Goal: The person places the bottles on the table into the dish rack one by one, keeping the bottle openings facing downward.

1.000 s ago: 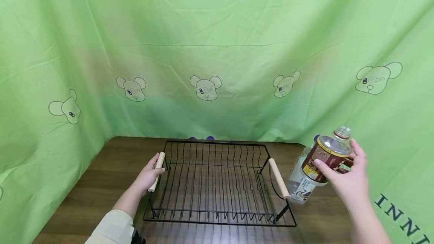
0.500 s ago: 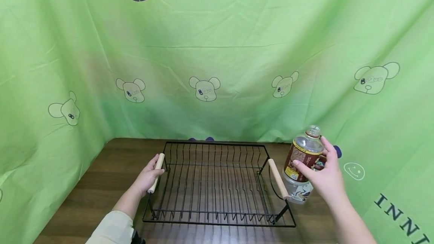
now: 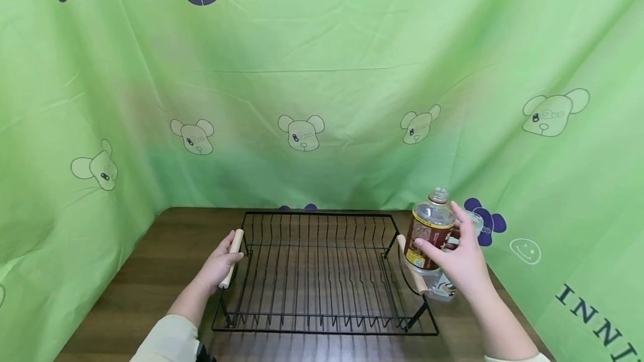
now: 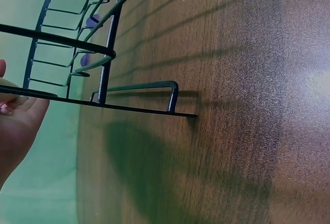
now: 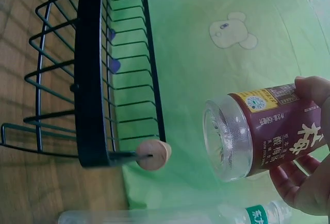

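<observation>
In the head view my left hand (image 3: 213, 267) grips the left wooden handle (image 3: 236, 241) of a black wire dish rack (image 3: 324, 332) standing on the table. My right hand (image 3: 462, 264) holds a clear plastic bottle (image 3: 429, 236) with a dark red label and no cap on its neck. The bottle is held up near the right wooden handle (image 3: 419, 282) and partly hides it. In the right wrist view, the bottle's base (image 5: 227, 136) points toward the rack, apart from the handle's end (image 5: 153, 154). The left wrist view shows only part of the left hand (image 4: 20, 126).
A second clear bottle (image 3: 443, 292) stands on the table right of the rack, partly hidden by the right hand; its green label (image 5: 256, 214) shows in the right wrist view. A green printed cloth (image 3: 302, 82) hangs behind and beside the wooden table (image 3: 136, 295).
My right hand has moved left with the red-labelled bottle, from above the second bottle to near the rack's right handle. The left hand has stayed on its handle.
</observation>
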The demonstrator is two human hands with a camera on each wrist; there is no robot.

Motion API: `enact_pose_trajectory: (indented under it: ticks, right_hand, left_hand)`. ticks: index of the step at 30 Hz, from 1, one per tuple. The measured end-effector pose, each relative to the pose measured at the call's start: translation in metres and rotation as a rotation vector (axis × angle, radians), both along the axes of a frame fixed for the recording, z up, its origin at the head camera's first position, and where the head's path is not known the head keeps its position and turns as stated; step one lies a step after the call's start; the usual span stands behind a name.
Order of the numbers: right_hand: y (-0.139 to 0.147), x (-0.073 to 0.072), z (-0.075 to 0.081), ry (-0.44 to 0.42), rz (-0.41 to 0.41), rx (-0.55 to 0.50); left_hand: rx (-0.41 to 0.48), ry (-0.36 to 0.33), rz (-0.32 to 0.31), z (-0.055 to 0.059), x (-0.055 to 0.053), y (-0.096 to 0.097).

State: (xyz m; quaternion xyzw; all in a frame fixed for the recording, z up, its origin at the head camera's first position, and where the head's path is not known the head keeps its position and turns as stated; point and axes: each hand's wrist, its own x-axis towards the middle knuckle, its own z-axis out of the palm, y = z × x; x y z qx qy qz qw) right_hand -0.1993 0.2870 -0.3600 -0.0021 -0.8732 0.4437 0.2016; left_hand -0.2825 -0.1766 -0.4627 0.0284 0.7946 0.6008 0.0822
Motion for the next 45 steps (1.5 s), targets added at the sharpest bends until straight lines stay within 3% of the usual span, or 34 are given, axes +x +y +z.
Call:
enact_pose_trajectory:
  ticks: [8, 15, 24, 29, 39, 45]
  right_hand:
    - [-0.018, -0.007, -0.002, -0.043, 0.056, -0.030]
    - [-0.040, -0.019, -0.003, -0.029, 0.111, -0.027]
    - [-0.075, -0.045, -0.015, -0.017, 0.179, 0.042]
    - [-0.090, -0.057, -0.021, -0.052, 0.218, 0.051]
    - [-0.110, -0.071, -0.025, -0.110, 0.280, 0.069]
    - [-0.114, -0.076, -0.026, -0.122, 0.306, 0.118]
  left_hand:
    - [0.009, -0.001, 0.000, 0.000, 0.001, 0.000]
    - [0.021, 0.001, -0.011, 0.002, 0.000, 0.001]
    - [0.028, -0.001, -0.010, 0.001, 0.002, 0.000]
    - [0.025, -0.005, -0.009, 0.001, 0.000, 0.000]
    - [-0.038, -0.003, -0.015, 0.006, -0.001, -0.002]
    - [-0.169, 0.020, -0.012, 0.022, -0.009, -0.002]
